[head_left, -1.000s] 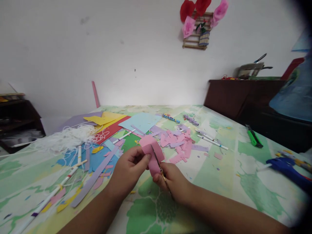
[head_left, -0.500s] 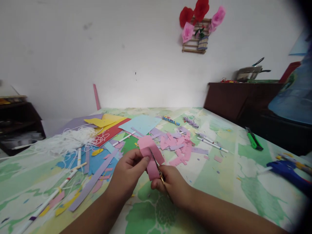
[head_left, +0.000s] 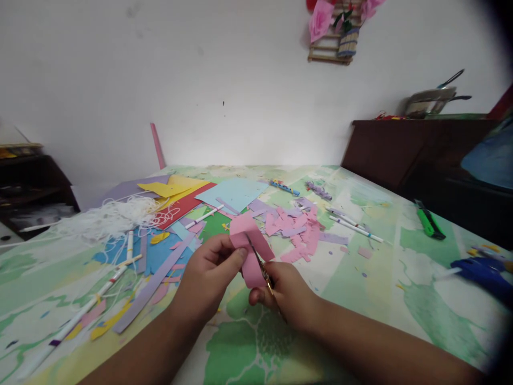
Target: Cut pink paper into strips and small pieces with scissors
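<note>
My left hand (head_left: 214,267) pinches a strip of pink paper (head_left: 253,270) between thumb and fingers, above the table's front middle. The strip is curved, with one end bending over to the right. In my right hand (head_left: 286,289) is a pair of scissors (head_left: 267,278) with gold-coloured handles. Its dark blades lie across the pink paper, pointing up and left. My right fingers wrap round the handles and partly hide them. Just beyond my hands lies a heap of pink paper scraps (head_left: 306,240), mixed with some purple pieces.
White string (head_left: 116,222) lies tangled at left, by yellow paper (head_left: 176,187), red paper (head_left: 180,206) and light blue paper (head_left: 230,193). At right are a green box cutter (head_left: 429,220) and a blue glue gun (head_left: 481,272). White sticks (head_left: 356,227) lie behind the scraps.
The camera view has tipped down and turned slightly left, so the wall decoration sits higher and further right. Both hands still hold the pink paper and scissors in nearly the same pose.
</note>
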`<state>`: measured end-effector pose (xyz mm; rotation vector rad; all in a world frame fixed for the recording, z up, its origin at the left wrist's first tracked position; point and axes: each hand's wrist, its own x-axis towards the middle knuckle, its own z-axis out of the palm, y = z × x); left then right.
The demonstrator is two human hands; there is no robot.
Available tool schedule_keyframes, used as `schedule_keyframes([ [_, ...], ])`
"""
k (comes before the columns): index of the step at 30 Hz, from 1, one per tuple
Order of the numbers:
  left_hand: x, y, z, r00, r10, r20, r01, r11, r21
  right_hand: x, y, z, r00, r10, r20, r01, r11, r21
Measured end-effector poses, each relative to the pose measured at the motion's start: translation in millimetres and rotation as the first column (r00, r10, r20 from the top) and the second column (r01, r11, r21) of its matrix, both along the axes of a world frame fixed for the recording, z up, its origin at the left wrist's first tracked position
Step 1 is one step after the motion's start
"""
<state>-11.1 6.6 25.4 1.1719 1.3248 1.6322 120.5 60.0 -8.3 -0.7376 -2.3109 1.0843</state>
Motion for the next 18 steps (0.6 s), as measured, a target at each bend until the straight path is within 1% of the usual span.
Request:
schedule_keyframes([
  [5,1.6,-1.0,0.5,1.0,0.022,0.006,-0.023,0.999,0.031,-0.8,0.4,1.5,1.0,0.012,0.002,-0.012,1.0,0.026],
  [9,-0.3,-1.7,-1.2,1.0,-0.002,0.006,0.001,0.999,0.04,1.2,0.8,-0.6,1.0,0.028,-0.008,-0.028,0.998,0.053],
  [11,-2.3,-0.8,-2.4,0.999,0.001,0.038,-0.003,0.999,0.048,4.8,2.9,-1.3,1.0,0.005,-0.011,-0.003,0.994,0.11],
  [13,-4.4,1.4,-3.0,0.996,0.021,0.091,-0.026,0.999,0.048,9.1,6.6,-0.7,0.997,-0.045,-0.058,0.055,0.984,0.169],
  [14,-5.3,2.9,-3.1,0.993,0.033,0.113,-0.038,0.998,0.041,10.9,8.9,0.1,0.993,-0.07,-0.094,0.086,0.981,0.175],
  [16,-6.5,6.2,-2.6,0.99,0.05,0.129,-0.052,0.998,0.019,12.9,12.9,1.8,0.983,-0.096,-0.156,0.115,0.986,0.122],
  [18,-6.6,9.3,-2.2,0.992,0.059,0.107,-0.06,0.998,-0.002,12.0,15.2,3.1,0.98,-0.085,-0.179,0.086,0.996,-0.005],
])
